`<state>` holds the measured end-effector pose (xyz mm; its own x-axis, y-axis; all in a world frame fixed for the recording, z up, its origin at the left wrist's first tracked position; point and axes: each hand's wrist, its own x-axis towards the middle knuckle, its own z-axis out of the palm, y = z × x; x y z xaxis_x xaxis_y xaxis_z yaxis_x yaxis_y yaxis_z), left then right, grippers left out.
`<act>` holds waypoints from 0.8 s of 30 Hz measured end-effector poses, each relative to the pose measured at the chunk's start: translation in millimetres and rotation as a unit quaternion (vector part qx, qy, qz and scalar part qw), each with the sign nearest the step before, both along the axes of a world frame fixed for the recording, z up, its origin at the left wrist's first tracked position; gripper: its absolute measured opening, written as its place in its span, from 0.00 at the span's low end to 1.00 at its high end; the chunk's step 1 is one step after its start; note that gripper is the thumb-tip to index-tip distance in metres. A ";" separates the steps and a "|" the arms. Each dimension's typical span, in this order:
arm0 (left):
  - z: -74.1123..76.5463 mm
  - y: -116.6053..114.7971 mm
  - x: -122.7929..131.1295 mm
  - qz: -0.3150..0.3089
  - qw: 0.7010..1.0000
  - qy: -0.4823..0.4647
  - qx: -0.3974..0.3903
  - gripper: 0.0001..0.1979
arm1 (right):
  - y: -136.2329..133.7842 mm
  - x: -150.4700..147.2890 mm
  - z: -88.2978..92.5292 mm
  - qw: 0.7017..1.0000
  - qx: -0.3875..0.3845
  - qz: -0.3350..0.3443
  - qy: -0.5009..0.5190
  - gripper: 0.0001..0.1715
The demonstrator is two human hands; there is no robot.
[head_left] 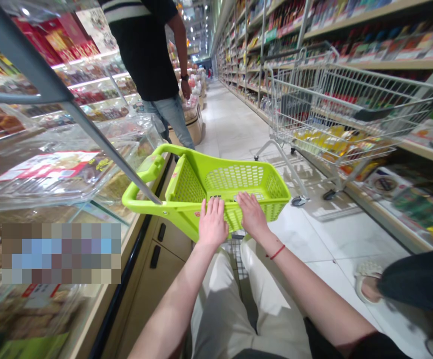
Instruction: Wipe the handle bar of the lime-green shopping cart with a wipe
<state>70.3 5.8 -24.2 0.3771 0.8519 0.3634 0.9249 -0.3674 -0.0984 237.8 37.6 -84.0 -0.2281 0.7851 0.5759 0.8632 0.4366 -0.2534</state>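
The left hand [212, 224] and right hand [252, 214] lie palm-down on the near rim of a lime-green plastic shopping basket [235, 179], fingers spread and draped over the edge; neither looks clenched, though I cannot tell whether the fingers [244, 199] are actually gripping. The basket looks light and stiff (empty as far as the mesh shows), so it should handle easily, with the near rim or the looped plastic handle [143, 187] on its far left corner as the sensible places to take hold. To the left of the basket runs a glass display counter [52, 169]; to its right stands a wire shopping cart [351, 109] holding yellow packets [332, 139]. Ahead of the basket stands another person [145, 55], and a sandalled foot [368, 284] shows at its lower right.
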 end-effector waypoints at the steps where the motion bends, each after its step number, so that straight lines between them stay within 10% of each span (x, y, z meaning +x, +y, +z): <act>1: 0.0 0.0 -0.3 0.000 1.000 0.000 0.001 0.33 | 0.4 1.1 0.5 1.000 0.007 0.008 -0.002 0.41; 13: -1.0 1.0 0.0 0.000 1.000 0.001 -0.001 0.33 | 13.0 121.5 -29.1 0.996 0.004 -0.088 0.028 0.43; 24: -1.7 0.7 -1.6 -0.006 1.000 -0.002 -0.003 0.35 | 5.0 48.4 -9.2 0.996 -0.014 -0.092 0.007 0.42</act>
